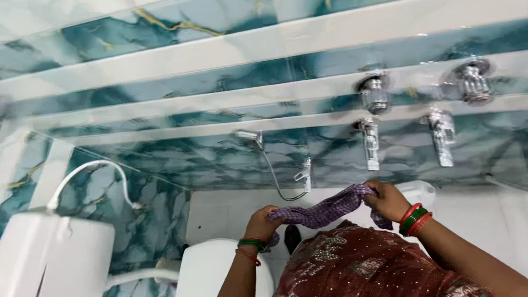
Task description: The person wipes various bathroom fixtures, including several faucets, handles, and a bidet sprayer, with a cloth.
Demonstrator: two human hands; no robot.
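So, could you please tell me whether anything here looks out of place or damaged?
Nothing stands out. Both hands, left and right, hold a purple cloth stretched between them. The taps and toilet look intact, and no spill is visible.

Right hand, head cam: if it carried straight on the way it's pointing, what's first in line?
The right hand grips one end of the purple cloth and points toward the left hand. Going straight on, it would bunch the cloth first, then meet the left hand. Depth is unclear.

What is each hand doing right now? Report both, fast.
Left hand: closed on one end of the purple cloth.
Right hand: closed on its other end.
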